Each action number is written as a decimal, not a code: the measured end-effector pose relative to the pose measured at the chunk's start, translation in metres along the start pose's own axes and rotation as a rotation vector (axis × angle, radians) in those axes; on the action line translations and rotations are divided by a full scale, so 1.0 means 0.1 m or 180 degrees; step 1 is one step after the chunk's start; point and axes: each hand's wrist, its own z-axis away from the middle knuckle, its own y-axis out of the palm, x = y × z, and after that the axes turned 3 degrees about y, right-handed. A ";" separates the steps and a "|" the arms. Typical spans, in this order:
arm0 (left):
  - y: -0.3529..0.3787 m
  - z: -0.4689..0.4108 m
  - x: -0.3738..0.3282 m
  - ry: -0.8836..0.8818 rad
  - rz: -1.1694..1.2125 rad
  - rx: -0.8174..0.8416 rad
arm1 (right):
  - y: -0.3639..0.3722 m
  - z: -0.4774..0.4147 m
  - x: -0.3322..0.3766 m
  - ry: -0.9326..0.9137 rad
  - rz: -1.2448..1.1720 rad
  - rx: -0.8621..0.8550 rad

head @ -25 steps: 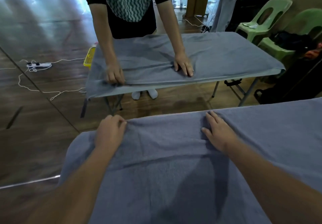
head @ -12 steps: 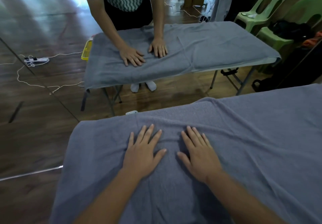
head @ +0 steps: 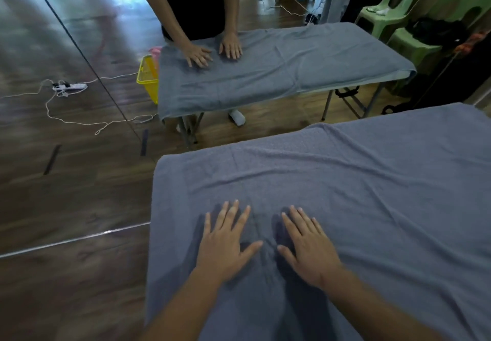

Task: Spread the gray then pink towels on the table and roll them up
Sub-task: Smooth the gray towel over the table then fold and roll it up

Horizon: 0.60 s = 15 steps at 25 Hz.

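Head view: two gray towels, two worktops, two pairs of hands, two green chairs and one yellow basket.

The gray towel (head: 372, 194) lies spread over the near worktop, hiding it completely. Its left edge hangs over the side, and long shallow creases run across its far half. The left hand (head: 225, 245) and the right hand (head: 308, 250) rest palm-down on its near middle. They lie side by side, thumbs close but apart, with fingers straight and fanned, gripping nothing.

A second gray towel (head: 279, 75) covers the far worktop (head: 372, 85). Another person (head: 194, 0) lays both palms flat on its far left corner.

The basket (head: 147, 80) stands on the wooden floor (head: 66, 194) against that worktop's left end. The chairs (head: 393, 8) stand far right, and one white power strip (head: 70, 86) lies far left.
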 end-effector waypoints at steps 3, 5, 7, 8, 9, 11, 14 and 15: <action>0.12 0.42 0.19 0.0301 0.0155 0.0009 | 0.25 0.45 0.28 0.0296 -0.0073 -0.0187; 0.17 0.67 0.37 0.0610 0.0240 0.0058 | 0.39 0.83 0.34 0.0744 -0.0160 -0.0317; 0.23 0.90 0.54 0.0886 0.0226 0.0137 | 0.50 1.24 0.36 0.1261 -0.0256 -0.0375; 0.26 1.00 0.61 0.1048 0.0183 0.0205 | 0.54 1.41 0.38 0.1503 -0.0312 -0.0438; 0.27 1.08 0.66 0.1183 0.0138 0.0264 | 0.57 1.53 0.41 0.1698 -0.0330 -0.0480; 0.30 1.15 0.72 0.1299 0.0066 0.0299 | 0.62 1.66 0.45 0.1917 -0.0308 -0.0467; 0.26 1.18 0.67 0.1305 -0.0027 0.0380 | 0.61 1.67 0.49 0.2097 -0.0248 -0.0385; 0.24 1.19 0.64 0.1287 -0.0030 0.0451 | 0.59 1.63 0.51 0.2159 -0.0230 -0.0368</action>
